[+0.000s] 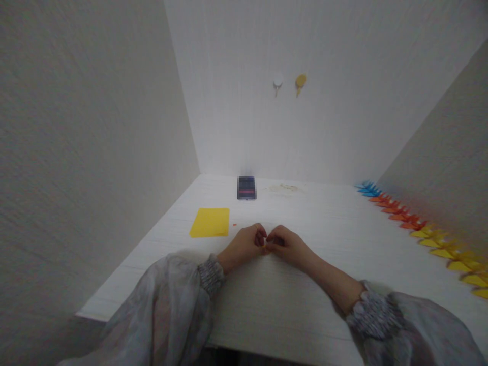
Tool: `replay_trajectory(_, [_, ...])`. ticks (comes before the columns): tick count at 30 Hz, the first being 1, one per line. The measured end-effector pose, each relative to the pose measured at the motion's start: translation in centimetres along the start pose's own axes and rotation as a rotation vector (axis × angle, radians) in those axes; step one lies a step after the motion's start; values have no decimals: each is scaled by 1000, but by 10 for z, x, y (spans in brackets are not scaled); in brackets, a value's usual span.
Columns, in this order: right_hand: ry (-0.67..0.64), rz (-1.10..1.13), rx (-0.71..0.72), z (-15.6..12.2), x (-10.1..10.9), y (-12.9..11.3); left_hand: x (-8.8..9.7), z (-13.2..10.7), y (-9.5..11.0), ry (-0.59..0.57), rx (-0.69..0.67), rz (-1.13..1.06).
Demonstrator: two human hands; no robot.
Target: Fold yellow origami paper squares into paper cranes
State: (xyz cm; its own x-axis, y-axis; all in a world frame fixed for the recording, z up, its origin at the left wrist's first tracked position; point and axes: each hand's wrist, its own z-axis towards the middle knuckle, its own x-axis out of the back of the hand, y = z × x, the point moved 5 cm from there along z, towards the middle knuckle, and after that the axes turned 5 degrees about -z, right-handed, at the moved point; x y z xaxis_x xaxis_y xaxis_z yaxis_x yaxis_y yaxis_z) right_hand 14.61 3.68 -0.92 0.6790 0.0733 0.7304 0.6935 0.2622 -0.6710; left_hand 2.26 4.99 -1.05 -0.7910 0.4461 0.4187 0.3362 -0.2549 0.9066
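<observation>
Head view: both hands low-centre over the white counter [244, 310]. Left hand [249, 243] and right hand [284, 243] met nearly tip to tip; each grip was pinched together on a small yellow piece [264, 246], mostly hidden by fingers, so its shape couldn't be told. Clock directions from the hands: yellow paper [210, 222] lay flat at 10 o'clock, an orange scrap [235, 224] just beside its right edge. Pixelated dark device [246, 188] sat at 11, near the back wall. Folded-paper row [432, 239] ran from 2 to past 3: blue, orange-red, then yellow. Two wall hooks [301, 81] hung around 12.
</observation>
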Motion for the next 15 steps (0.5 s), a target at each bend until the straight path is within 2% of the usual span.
replay_trajectory(7, [24, -85, 46, 2, -4, -5, 1, -1, 1, 5, -7, 11])
replay_trajectory(11, [-29, -48, 106, 2, -2, 2, 1, -2, 1, -6, -2, 4])
replay_trajectory(15, [-23, 24, 178, -1, 4, 6, 1, -2, 0, -2, 20, 17])
